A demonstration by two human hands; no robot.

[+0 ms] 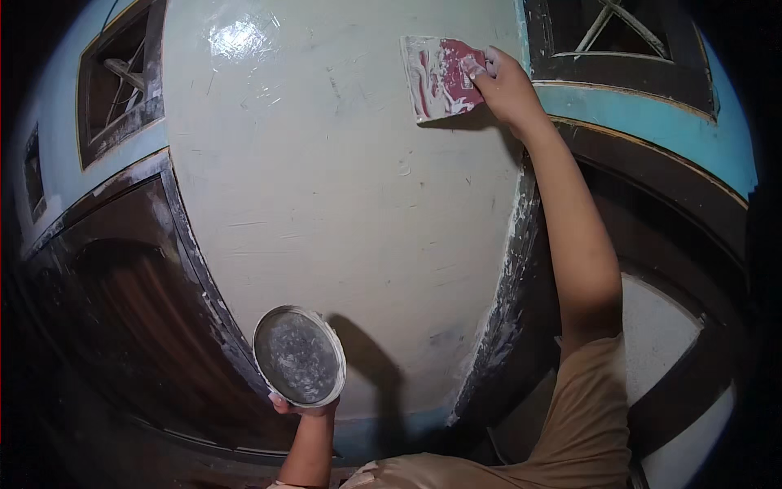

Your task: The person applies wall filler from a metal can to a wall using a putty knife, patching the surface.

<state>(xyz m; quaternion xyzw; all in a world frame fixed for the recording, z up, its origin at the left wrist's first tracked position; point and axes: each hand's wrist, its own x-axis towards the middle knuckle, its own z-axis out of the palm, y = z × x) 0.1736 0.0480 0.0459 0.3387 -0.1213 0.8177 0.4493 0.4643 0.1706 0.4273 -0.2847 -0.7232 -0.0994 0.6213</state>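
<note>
My right hand (503,88) is raised high and closed round the grip end of a wide red putty knife (444,80), its blade smeared with white putty. The blade lies against or very near the pale, skim-coated wall (350,196); contact cannot be told for sure. Lower down on the left, my left hand (303,404) holds up a round, shallow grey pan (298,359), tilted, with whitish smears on its face and rim. Most of that hand's fingers are hidden behind the pan.
A dark wooden door (138,301) with a putty-smeared frame stands left of the wall. To the right is another dark doorway (635,204). Windows with crossed bars (615,28) sit above both sides, amid light-blue wall. Glare (236,39) shines at the wall's top left.
</note>
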